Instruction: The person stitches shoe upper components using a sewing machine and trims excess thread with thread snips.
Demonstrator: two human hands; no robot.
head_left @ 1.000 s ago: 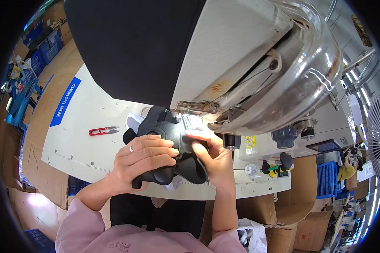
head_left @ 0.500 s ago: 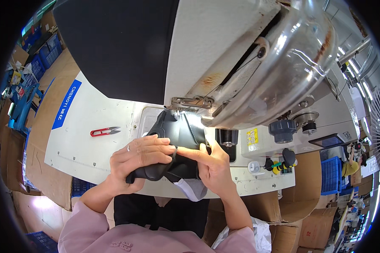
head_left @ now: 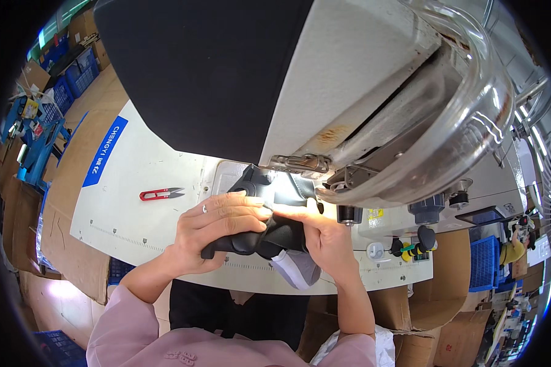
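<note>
A soft black leather-like piece [head_left: 288, 235], with a grey-and-white lining part [head_left: 297, 269] hanging at its near end, lies under the sewing machine [head_left: 346, 79]. Its far end sits in bright light at the presser area, where the needle cannot be made out. From the left, my left hand [head_left: 217, 229] grips the piece with its fingers laid together across the top. My right hand [head_left: 327, 235] holds its right side, index finger stretched toward the left fingertips. The two hands almost meet over the piece. Its exact kind cannot be told.
Red-handled thread snips [head_left: 161, 194] lie left of my hands on the white table [head_left: 134, 226]. The machine's clear guard [head_left: 496, 116] curves to the right. Cardboard [head_left: 86, 238] borders the left side, and an open carton [head_left: 438, 287] stands at the right. A person [head_left: 514, 248] is far right.
The view has shifted, so the machine head appears farther right and lower. A lever seen in its slot before is out of sight now. Both hands keep their grip on the black piece.
</note>
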